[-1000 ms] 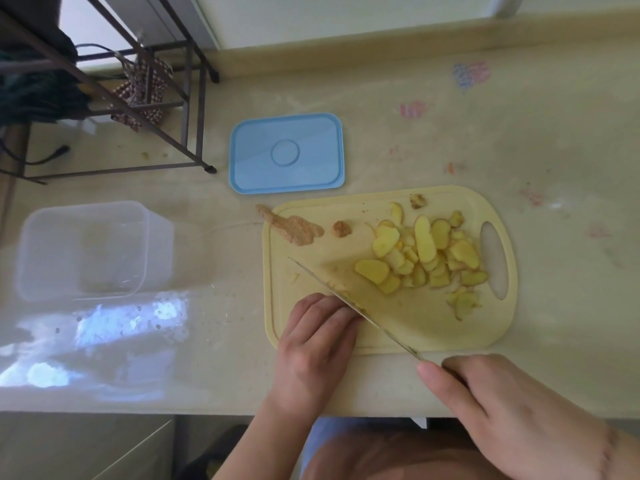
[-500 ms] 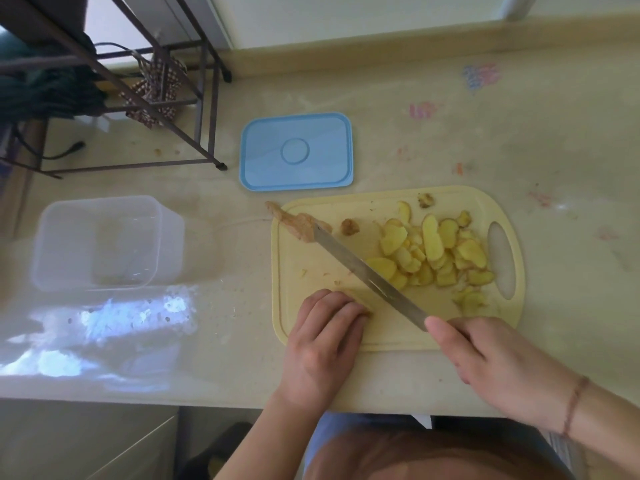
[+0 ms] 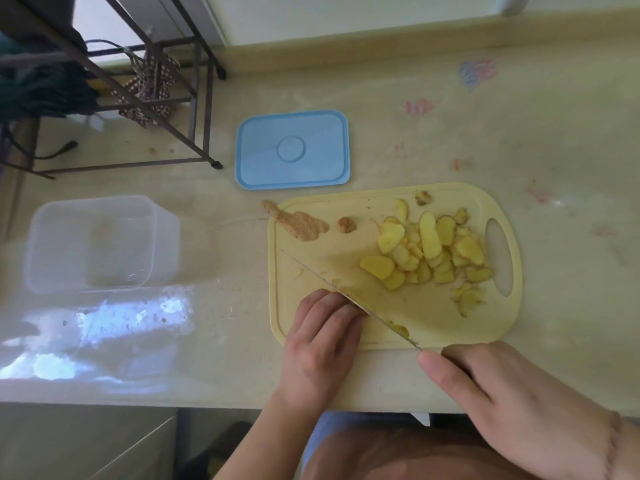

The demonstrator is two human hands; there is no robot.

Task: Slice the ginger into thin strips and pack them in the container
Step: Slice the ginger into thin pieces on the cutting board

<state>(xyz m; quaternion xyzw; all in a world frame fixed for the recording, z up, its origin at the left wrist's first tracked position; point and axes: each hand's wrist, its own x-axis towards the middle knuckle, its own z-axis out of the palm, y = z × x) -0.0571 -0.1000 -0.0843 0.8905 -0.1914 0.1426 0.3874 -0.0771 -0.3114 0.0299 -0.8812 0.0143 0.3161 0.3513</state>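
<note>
The knife point(image 3: 349, 299) has swung back from the peel to the left hand point(image 3: 323, 337), whose curled fingers point(image 3: 332, 306) press a hidden ginger piece. The right hand point(image 3: 512, 407) grips the handle, forefinger extended. Ginger slices point(image 3: 429, 251) lie beyond the fingers; the container point(image 3: 93, 244) sits far left.

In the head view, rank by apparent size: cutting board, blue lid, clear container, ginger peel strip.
1. Cutting board, largest.
2. Clear container and blue lid: look alike, unranked.
3. Ginger peel strip, smallest.

No legible text, seemingly.
</note>
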